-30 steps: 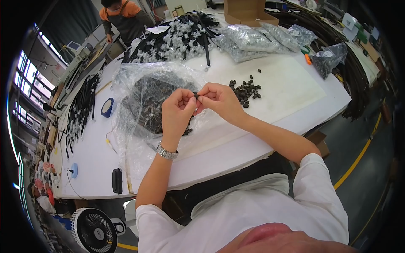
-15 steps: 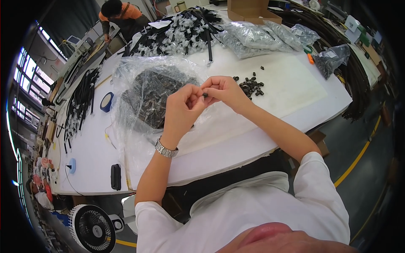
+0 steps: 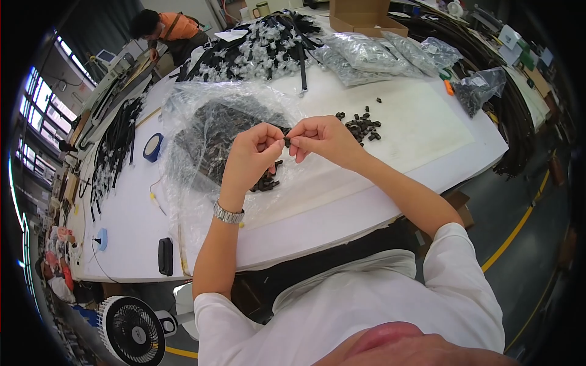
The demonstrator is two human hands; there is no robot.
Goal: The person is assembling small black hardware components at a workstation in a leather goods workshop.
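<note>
My left hand (image 3: 251,155) and my right hand (image 3: 326,140) meet fingertip to fingertip above the white table. Between their pinched fingers is a small black part (image 3: 287,141), mostly covered by the fingertips, so its exact kind is unclear. Behind and beside my left hand lies a big clear plastic bag (image 3: 183,104), opened out, with a heap of small dark parts (image 3: 210,131) inside. More loose black parts (image 3: 267,182) lie just below my left fingers. Right of my right hand a pile of short black pieces (image 3: 364,128) rests on the pale sheet.
Filled clear bags (image 3: 366,52) and an open cardboard box (image 3: 366,18) stand at the back, beside black straps with plastic-wrapped ends (image 3: 256,49). A blue tape roll (image 3: 154,147) and a black case (image 3: 165,256) lie at left. A fan (image 3: 131,329) is below; a co-worker (image 3: 171,33) bends over, far left.
Both hands have shifted slightly left, still pinching together. The loose parts below my left hand are now more exposed. The co-worker has moved a little left.
</note>
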